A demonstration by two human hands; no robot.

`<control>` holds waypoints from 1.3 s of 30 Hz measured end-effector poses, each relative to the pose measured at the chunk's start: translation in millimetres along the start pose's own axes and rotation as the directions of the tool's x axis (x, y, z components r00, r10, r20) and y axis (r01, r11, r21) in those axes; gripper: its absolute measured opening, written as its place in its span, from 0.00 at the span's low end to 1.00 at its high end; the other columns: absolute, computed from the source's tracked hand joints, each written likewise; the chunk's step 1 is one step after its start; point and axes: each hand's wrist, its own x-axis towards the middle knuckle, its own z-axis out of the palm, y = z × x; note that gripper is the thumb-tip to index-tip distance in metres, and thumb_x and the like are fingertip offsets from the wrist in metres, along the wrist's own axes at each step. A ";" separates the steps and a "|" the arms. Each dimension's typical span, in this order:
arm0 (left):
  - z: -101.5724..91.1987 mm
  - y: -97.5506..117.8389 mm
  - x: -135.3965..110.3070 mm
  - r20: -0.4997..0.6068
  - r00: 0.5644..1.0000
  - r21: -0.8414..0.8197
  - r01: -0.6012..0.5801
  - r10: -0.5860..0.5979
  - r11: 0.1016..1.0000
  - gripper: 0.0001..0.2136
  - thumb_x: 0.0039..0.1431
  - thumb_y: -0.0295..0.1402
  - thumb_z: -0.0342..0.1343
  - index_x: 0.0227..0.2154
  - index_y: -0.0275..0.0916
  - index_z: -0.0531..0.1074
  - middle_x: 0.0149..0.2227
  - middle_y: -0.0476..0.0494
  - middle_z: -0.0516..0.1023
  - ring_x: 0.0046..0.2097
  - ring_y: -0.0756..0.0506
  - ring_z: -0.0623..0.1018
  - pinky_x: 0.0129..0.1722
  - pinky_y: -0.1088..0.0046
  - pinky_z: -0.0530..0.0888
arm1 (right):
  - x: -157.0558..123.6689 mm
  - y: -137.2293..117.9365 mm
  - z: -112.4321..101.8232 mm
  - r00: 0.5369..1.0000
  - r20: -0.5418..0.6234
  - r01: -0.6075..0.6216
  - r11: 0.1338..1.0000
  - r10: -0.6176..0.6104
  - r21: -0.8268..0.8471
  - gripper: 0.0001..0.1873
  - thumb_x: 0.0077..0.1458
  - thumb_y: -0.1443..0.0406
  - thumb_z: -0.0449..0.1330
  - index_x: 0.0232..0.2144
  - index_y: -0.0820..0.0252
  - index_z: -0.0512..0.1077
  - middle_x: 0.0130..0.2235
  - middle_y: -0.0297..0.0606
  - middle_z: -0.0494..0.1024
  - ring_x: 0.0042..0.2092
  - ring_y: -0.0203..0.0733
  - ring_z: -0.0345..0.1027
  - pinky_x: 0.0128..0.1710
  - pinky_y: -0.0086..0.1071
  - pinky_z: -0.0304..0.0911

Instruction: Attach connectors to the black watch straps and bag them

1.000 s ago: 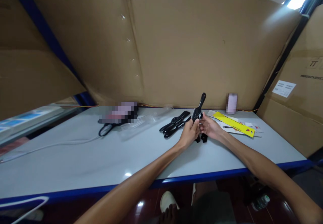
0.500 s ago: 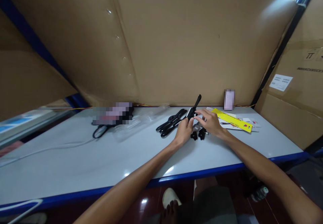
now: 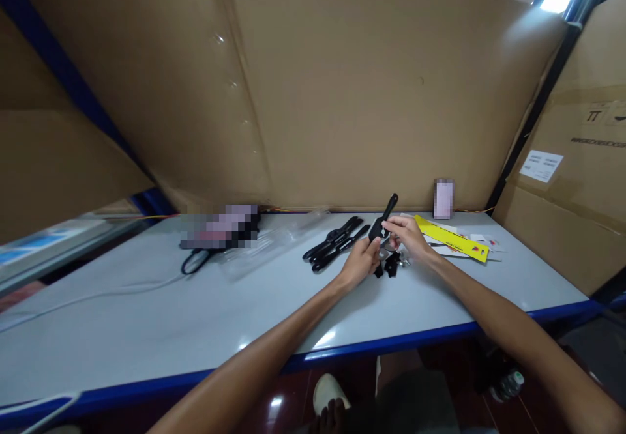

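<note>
L hand (image 3: 360, 263) grips black handle part (image 3: 383, 220), lifted back off table (image 3: 147, 310); R hand (image 3: 405, 235) now pinching its mid joint, small black pcs (image 3: 391, 264) below

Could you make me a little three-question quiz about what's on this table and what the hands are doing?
1. True or false: both hands hold the black tool off the table.
2. What colour is the long card beside the right hand?
3. Which lies left of the left hand: A) black parts, B) a red cup, C) a hammer?

Key: 1 true; 2 yellow; 3 A.
</note>
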 end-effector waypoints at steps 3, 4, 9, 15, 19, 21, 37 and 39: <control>1.7 0.5 -1.6 0.022 1.000 0.016 0.001 -0.002 1.000 0.24 0.55 0.52 0.64 0.23 0.42 0.57 0.17 0.61 0.54 0.15 0.58 0.53 0.14 0.80 0.49 | 0.7 -2.5 -3.1 1.000 0.013 -0.015 1.000 0.015 0.000 0.23 0.44 0.47 0.70 0.24 0.60 0.72 0.19 0.28 0.68 0.18 0.31 0.60 0.18 0.27 0.55; 2.1 0.2 -1.7 0.016 1.000 0.020 -0.001 0.000 1.000 0.24 0.56 0.51 0.64 0.23 0.42 0.57 0.17 0.61 0.54 0.15 0.58 0.53 0.14 0.80 0.49 | 0.9 -2.9 -3.5 1.000 0.020 -0.018 1.000 0.018 0.002 0.23 0.43 0.47 0.71 0.24 0.60 0.72 0.19 0.28 0.69 0.18 0.31 0.60 0.18 0.26 0.55; 2.9 -1.8 -1.4 -0.003 1.000 0.025 -0.019 0.019 1.000 0.23 0.56 0.51 0.64 0.24 0.42 0.59 0.16 0.61 0.54 0.14 0.58 0.54 0.14 0.80 0.49 | 1.9 -0.3 -2.3 0.999 0.039 0.002 1.000 -0.003 0.030 0.24 0.44 0.46 0.71 0.25 0.59 0.72 0.20 0.30 0.71 0.18 0.32 0.60 0.17 0.27 0.55; 2.8 2.1 -1.4 0.027 0.995 0.046 -0.102 0.101 0.994 0.25 0.54 0.58 0.62 0.28 0.41 0.63 0.15 0.61 0.56 0.14 0.57 0.53 0.13 0.79 0.49 | -0.5 2.2 1.4 0.997 0.006 0.071 0.997 -0.072 0.022 0.23 0.46 0.46 0.69 0.24 0.59 0.71 0.20 0.29 0.70 0.18 0.31 0.59 0.18 0.27 0.53; 0.2 5.5 -1.2 0.075 0.994 0.106 -0.091 0.083 0.990 0.25 0.55 0.60 0.60 0.30 0.40 0.64 0.14 0.60 0.59 0.14 0.56 0.55 0.13 0.79 0.49 | -3.1 0.8 4.1 0.997 -0.007 0.076 0.997 -0.076 0.022 0.23 0.47 0.46 0.69 0.23 0.59 0.71 0.18 0.29 0.69 0.18 0.31 0.58 0.18 0.27 0.53; -1.1 5.8 -0.9 0.099 0.993 0.138 -0.073 0.060 0.988 0.24 0.56 0.59 0.59 0.29 0.40 0.65 0.15 0.58 0.61 0.14 0.55 0.57 0.13 0.79 0.50 | -3.8 0.3 5.0 0.997 0.001 0.074 0.997 -0.074 0.025 0.22 0.48 0.47 0.68 0.24 0.59 0.71 0.19 0.30 0.70 0.18 0.31 0.58 0.18 0.27 0.53; -3.5 23.5 -6.1 0.215 0.976 -0.320 0.109 -0.040 0.941 0.23 0.55 0.50 0.66 0.27 0.40 0.61 0.15 0.64 0.49 0.15 0.58 0.46 0.12 0.84 0.48 | -8.1 -3.3 4.9 0.972 0.220 -0.122 0.976 0.081 0.181 0.21 0.47 0.49 0.72 0.32 0.61 0.79 0.30 0.35 0.76 0.25 0.31 0.60 0.21 0.26 0.53; -3.6 25.6 -6.8 0.234 0.971 -0.329 0.125 -0.048 0.936 0.22 0.57 0.51 0.65 0.27 0.40 0.61 0.15 0.63 0.50 0.15 0.58 0.46 0.11 0.85 0.48 | -10.1 -4.9 7.2 0.974 0.218 -0.096 0.986 0.066 0.133 0.22 0.47 0.48 0.71 0.29 0.62 0.78 0.26 0.33 0.73 0.24 0.31 0.58 0.22 0.26 0.52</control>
